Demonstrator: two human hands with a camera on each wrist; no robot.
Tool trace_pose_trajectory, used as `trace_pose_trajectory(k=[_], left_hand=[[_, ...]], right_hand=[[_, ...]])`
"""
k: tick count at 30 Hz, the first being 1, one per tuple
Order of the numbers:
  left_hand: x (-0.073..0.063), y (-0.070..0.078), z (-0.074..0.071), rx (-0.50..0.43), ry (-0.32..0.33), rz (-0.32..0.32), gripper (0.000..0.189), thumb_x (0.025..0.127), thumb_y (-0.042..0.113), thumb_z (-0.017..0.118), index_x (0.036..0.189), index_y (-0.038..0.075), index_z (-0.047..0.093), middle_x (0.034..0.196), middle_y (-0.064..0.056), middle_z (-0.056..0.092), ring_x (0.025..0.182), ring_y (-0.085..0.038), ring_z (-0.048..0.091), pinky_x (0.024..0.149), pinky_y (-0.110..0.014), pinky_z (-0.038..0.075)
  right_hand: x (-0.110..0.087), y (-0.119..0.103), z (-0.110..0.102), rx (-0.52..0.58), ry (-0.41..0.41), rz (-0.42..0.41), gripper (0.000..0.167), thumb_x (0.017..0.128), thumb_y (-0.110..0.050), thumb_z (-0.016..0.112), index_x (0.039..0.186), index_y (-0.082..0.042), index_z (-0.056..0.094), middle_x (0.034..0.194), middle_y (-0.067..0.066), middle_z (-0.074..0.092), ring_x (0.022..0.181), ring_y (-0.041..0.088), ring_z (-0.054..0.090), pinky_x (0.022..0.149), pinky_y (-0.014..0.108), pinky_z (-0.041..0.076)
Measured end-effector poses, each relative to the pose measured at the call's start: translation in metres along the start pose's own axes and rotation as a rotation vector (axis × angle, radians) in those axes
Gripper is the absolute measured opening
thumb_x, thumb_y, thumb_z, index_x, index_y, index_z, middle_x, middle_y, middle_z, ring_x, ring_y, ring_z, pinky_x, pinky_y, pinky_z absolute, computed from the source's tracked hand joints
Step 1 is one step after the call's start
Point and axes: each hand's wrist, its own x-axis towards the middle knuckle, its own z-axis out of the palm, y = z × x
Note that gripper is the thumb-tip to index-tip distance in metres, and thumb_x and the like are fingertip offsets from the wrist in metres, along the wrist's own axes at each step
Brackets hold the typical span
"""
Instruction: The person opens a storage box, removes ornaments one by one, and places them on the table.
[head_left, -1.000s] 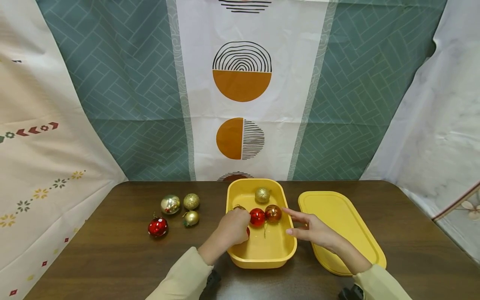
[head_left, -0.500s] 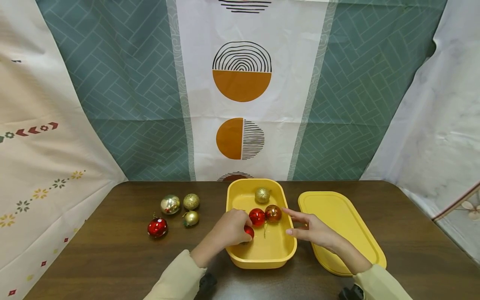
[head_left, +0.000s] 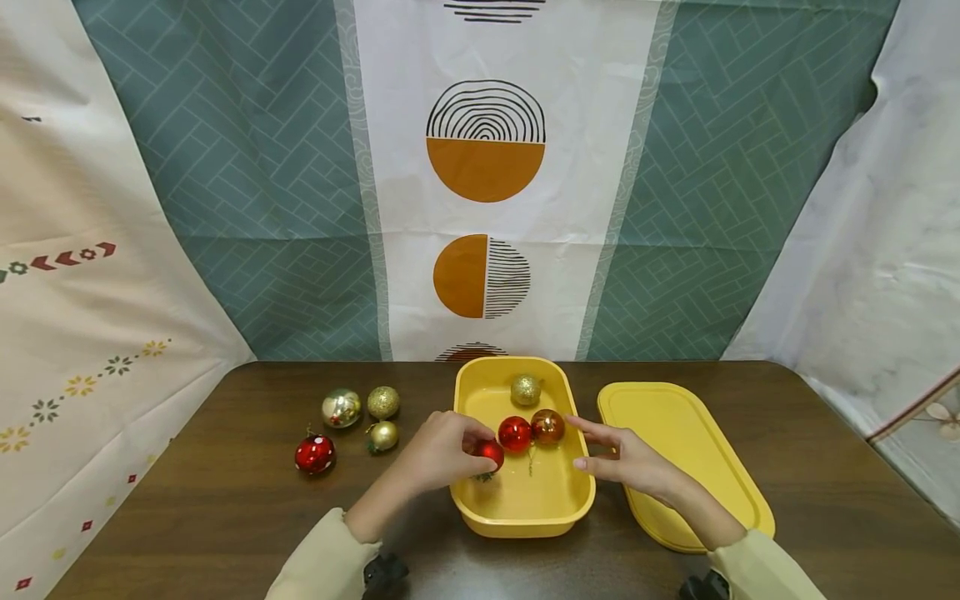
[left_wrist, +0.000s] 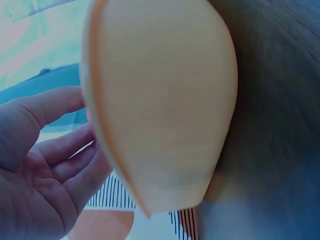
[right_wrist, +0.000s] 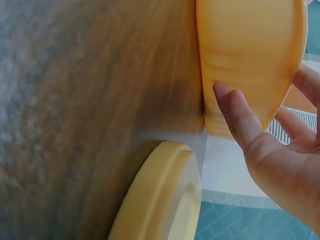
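My left hand [head_left: 438,450] reaches over the left rim of the yellow plastic box [head_left: 543,500]. Its thumb and fingers grip a red Christmas bauble [head_left: 491,454] just inside the rim. In the left wrist view the box wall [left_wrist: 165,110] hides the bauble and the fingertips. My right hand [head_left: 637,458] touches the box's right rim with loosely extended fingers. Inside the box, another red bauble [head_left: 515,434] sits beside a copper-coloured bauble [head_left: 548,426]. A glittery gold bauble [head_left: 526,390] rests farther back.
Left of the box lie a spotted red bauble [head_left: 315,454], a shiny gold bauble [head_left: 342,408], a glittery gold one [head_left: 383,402] and a small matte gold one [head_left: 382,436]. A yellow lid [head_left: 697,458] lies on the wooden table [head_left: 225,517] at right.
My left hand has drawn back to the left, and the red bauble has shifted slightly left with it. My right hand stays at the rim.
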Motion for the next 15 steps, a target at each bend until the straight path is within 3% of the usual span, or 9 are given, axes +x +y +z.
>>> trace_pose_trajectory(k=[8, 15], left_hand=[[-0.016, -0.011, -0.019, -0.146, 0.114, -0.054, 0.03, 0.071, 0.013, 0.076, 0.096, 0.0, 0.069, 0.091, -0.008, 0.069, 0.081, -0.015, 0.064, 0.071, -0.025, 0.052], [-0.033, -0.019, -0.039, -0.275, 0.177, -0.154, 0.03, 0.072, 0.012, 0.076, 0.098, 0.001, 0.068, 0.096, -0.01, 0.067, 0.085, -0.018, 0.065, 0.073, -0.025, 0.052]], right_hand=[[0.0, 0.0, 0.0, 0.005, -0.005, -0.006, 0.061, 0.088, -0.018, 0.06, 0.14, -0.001, 0.033, 0.137, 0.03, 0.034, 0.122, 0.043, 0.036, 0.087, 0.034, 0.047], [0.0, 0.001, 0.0, 0.017, -0.009, -0.013, 0.061, 0.088, -0.017, 0.06, 0.14, 0.0, 0.032, 0.138, 0.03, 0.032, 0.122, 0.043, 0.036, 0.086, 0.032, 0.047]])
